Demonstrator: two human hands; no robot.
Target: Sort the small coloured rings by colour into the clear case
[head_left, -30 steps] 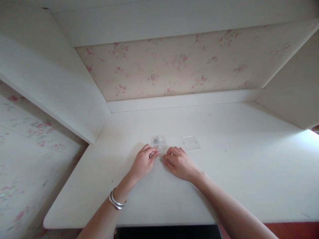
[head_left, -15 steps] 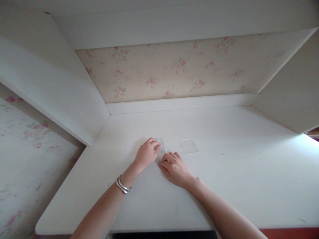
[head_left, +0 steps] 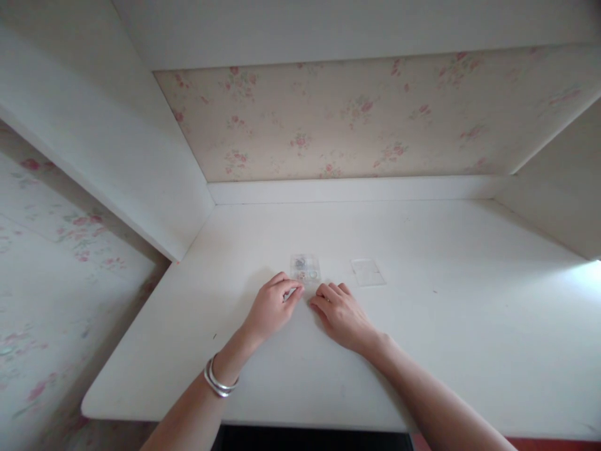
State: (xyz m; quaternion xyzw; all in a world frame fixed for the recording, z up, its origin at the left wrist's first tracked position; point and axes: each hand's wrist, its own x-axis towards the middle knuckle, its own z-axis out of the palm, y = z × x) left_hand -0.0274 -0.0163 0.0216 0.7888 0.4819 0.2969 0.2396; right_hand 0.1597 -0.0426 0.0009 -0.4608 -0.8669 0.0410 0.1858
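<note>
A small clear plastic box [head_left: 305, 267] with compartments lies on the white desk, with several tiny items inside, some ring-like. My left hand [head_left: 276, 305], two silver bangles [head_left: 220, 381] at its wrist, is at the box's near edge. Its thumb and forefinger are pinched together, and I cannot make out whether anything is between them. Just right of it, my right hand [head_left: 344, 318] rests on the desk with its fingers curled in. A small glint [head_left: 328, 300] shows at those fingers; whatever they hold is hidden. Right of the box lies a flat clear lid [head_left: 368, 272].
The white desk [head_left: 469, 326] reaches back to a low ledge [head_left: 357, 190] under floral wallpaper [head_left: 300, 119]. A white side panel [head_left: 107, 138] stands on the left. Below the front edge is something black [head_left: 314, 437]. A small dark speck [head_left: 215, 336] lies left of my left hand.
My left hand has drawn back from over the box to its near edge, uncovering the compartments. My right hand keeps its curled pose. The whole view has shifted somewhat.
</note>
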